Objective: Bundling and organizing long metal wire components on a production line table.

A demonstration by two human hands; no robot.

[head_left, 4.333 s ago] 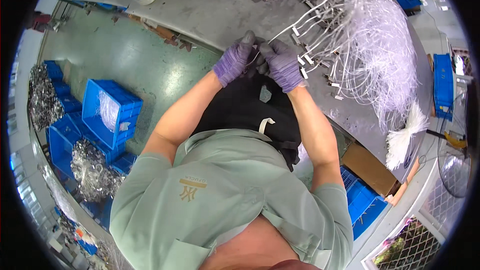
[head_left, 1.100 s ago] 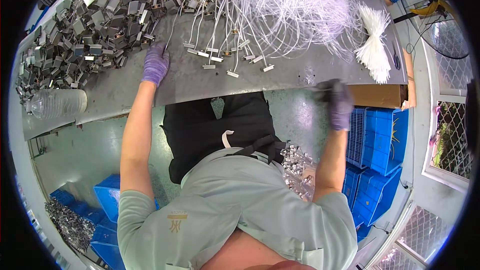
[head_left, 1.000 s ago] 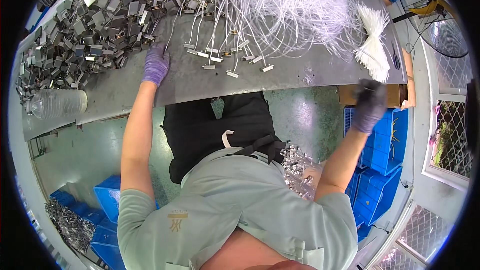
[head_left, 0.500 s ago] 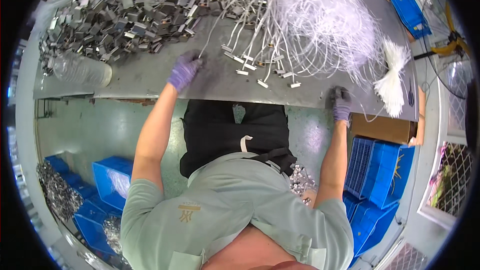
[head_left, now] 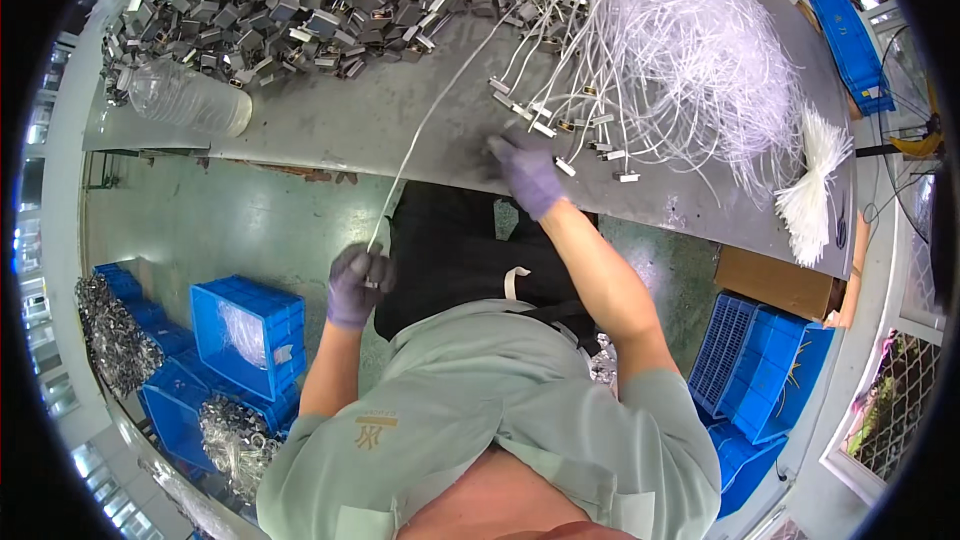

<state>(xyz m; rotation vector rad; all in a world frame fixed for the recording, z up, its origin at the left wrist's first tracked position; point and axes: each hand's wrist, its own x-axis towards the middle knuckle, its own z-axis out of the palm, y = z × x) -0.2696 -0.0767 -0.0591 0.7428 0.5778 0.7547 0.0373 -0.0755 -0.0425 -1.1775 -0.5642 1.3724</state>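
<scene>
My left hand [head_left: 361, 286], in a purple-grey glove, hangs below the table's near edge with its fingers closed on a white cable [head_left: 415, 140]. The cable runs up taut from there to the bundle at the back. Over the table, my gloved right hand [head_left: 526, 172] reaches forward with fingers stretched and somewhat blurred; nothing shows in it. Just beyond and right of it lie several cable ends with small silver connectors [head_left: 566, 167]. Their white cables lead back into a large tangled heap of clear and white cables [head_left: 690, 70].
A big pile of grey metal-cased blocks [head_left: 300, 20] covers the back left of the grey table [head_left: 330, 120]. A clear plastic bottle [head_left: 190, 98] lies before it. White ties [head_left: 805, 190] sit bundled at the right. Blue crates [head_left: 250, 330] stand on the floor at both sides.
My left hand has left the tabletop, drawing the cable back toward me below the edge. My right hand has moved left from the table's right side to beside the connectors.
</scene>
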